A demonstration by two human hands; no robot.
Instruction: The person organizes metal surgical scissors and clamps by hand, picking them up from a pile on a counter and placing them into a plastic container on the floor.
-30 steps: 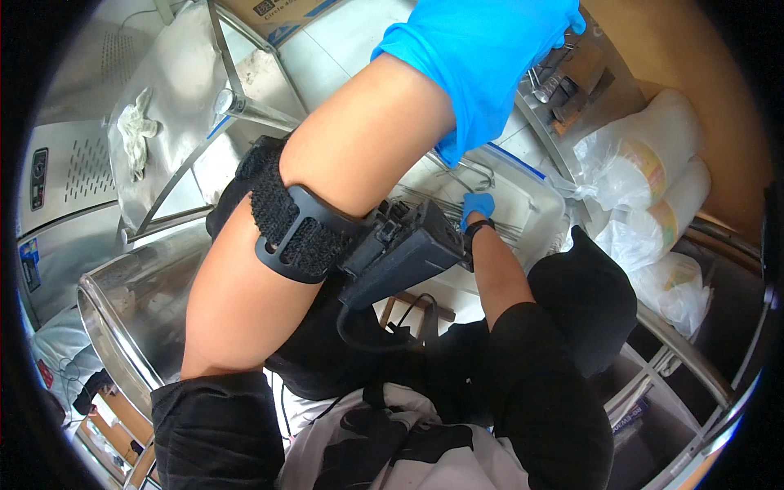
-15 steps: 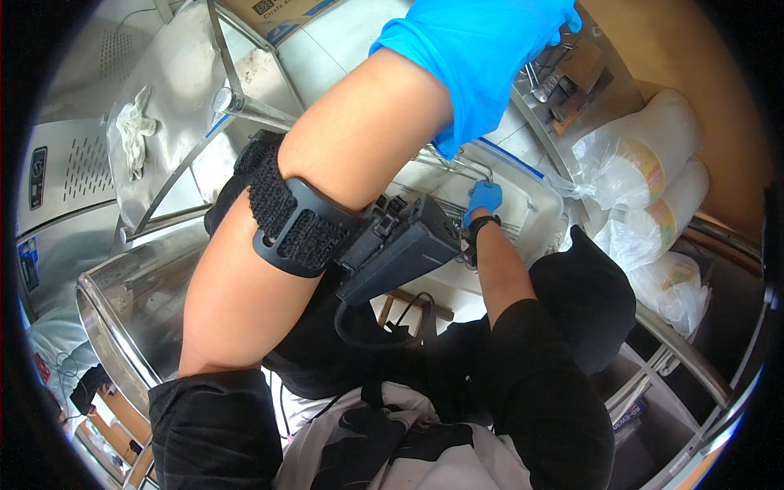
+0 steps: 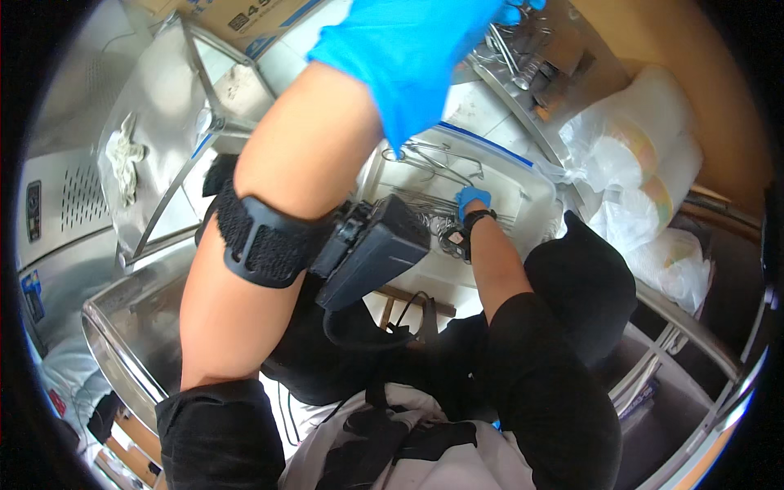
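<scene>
My left hand [image 3: 433,49], in a loose blue glove, stretches across the top of the head view toward a metal surface with utensils. Its fingertips are beside some metal utensils [image 3: 508,55] and partly cut off by the frame's upper edge, so their grip is unclear. Lower down, my right hand [image 3: 472,198], also in a blue glove, is inside a white basin [image 3: 535,189]. Its fingers look curled at the thin metal rods [image 3: 425,198] lying there; what they hold is hidden. Long-handled metal utensils [image 3: 437,161] rest toward the basin's far side.
Plastic-wrapped white bundles [image 3: 621,167] are stacked at the right. A steel drum-like vessel [image 3: 131,327] stands at the left, below a metal stand [image 3: 155,106] with a pale glove [image 3: 126,155] on it. A cardboard box [image 3: 237,20] sits at the far side.
My left forearm and hand have shifted left in the picture, showing more of the basin and utensils. My right hand stays in the basin, now slightly left and lower in the picture.
</scene>
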